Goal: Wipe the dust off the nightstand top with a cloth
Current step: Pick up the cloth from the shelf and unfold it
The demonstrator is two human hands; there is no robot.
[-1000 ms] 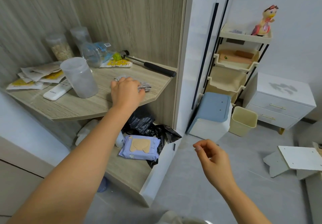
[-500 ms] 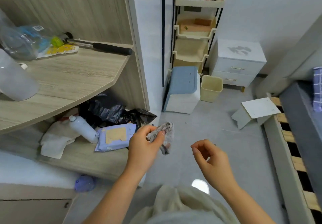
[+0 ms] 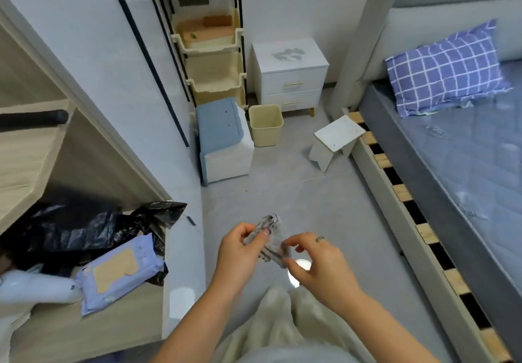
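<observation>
Grey floor now fills the middle of the frame, since you turned from the shelf. Your left hand (image 3: 240,246) pinches the small crumpled grey cloth (image 3: 269,239); your right hand (image 3: 316,263) has joined, maybe unfolding it. The white two-drawer nightstand (image 3: 289,72), dusty on top, waits upper middle, well apart.

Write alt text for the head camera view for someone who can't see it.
Both hands, left hand and right hand, hold a crumpled grey cloth above the floor. Across the room, a white nightstand with a dusty smudge on top stands beside a bed.
</observation>
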